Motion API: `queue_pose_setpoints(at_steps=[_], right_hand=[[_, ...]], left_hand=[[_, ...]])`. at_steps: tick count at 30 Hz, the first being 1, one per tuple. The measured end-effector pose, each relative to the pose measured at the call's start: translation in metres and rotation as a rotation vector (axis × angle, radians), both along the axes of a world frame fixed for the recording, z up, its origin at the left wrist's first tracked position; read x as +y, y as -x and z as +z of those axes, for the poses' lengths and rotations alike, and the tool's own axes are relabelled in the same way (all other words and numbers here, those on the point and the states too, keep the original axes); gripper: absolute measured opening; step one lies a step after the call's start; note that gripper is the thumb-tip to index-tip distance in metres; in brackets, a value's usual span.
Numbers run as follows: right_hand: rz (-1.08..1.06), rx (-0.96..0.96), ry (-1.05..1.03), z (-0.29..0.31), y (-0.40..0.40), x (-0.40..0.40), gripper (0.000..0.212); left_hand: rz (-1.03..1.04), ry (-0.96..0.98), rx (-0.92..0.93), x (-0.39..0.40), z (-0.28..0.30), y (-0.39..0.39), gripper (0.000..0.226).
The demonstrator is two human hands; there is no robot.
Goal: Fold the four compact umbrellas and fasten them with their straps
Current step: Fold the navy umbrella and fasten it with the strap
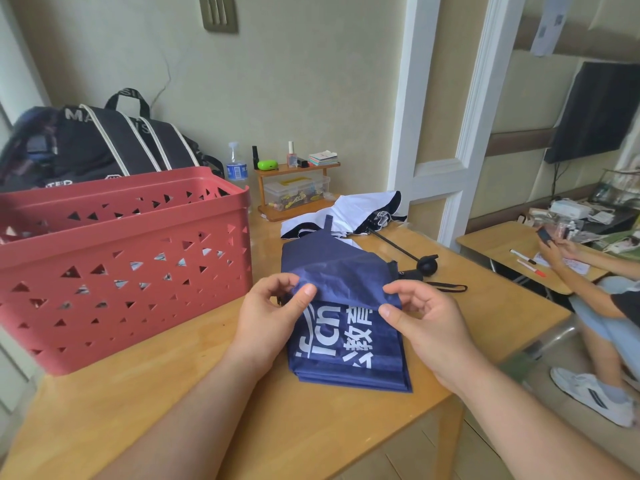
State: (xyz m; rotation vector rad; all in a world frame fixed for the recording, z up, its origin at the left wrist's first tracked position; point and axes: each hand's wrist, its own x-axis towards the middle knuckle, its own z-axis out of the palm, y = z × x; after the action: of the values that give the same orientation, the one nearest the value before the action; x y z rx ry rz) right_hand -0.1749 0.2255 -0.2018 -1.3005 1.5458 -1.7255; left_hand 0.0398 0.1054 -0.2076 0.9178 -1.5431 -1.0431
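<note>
The left hand (268, 317) and right hand (420, 320) pinch the navy umbrella (346, 341) canopy between them, its length running away from the person.

Soft, even daylight, sharp centre (wide-angle bending and blur at edges).

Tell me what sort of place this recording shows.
Probably a classroom or shared study room: wooden desks, marker pens on the next desk, and a wall-mounted screen.
</note>
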Motion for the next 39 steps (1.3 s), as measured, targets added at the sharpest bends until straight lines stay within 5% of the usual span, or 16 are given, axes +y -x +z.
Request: queue_pose_setpoints(at_steps=[4,17,22,25,33,39], right_hand=[[-0.016,-0.065,0.026,-0.001,0.002,-0.004,0.022],[0.017,-0.058,0.018,0.001,0.002,-0.007,0.032],[0.060,-0.006,-0.027,-0.013,0.002,0.000,0.047],[0.058,0.002,-0.048,-0.015,0.001,0.000,0.049],[-0.042,-0.068,-0.021,-0.011,0.005,-0.004,0.033],[-0.023,0.050,-0.060,-0.020,0.005,0.003,0.037]], left_hand=[[0.066,0.044,-0.115,-0.003,-0.005,0.002,0.016],[-0.030,0.023,-0.083,0.003,0.003,-0.007,0.020],[-0.041,-0.183,0.220,-0.004,0.003,-0.009,0.026],[-0.107,-0.174,0.223,0.000,0.004,-0.008,0.021],[-0.230,0.068,-0.257,-0.008,0.003,-0.021,0.026],[-0.230,0.138,-0.399,-0.008,0.002,-0.030,0.042]])
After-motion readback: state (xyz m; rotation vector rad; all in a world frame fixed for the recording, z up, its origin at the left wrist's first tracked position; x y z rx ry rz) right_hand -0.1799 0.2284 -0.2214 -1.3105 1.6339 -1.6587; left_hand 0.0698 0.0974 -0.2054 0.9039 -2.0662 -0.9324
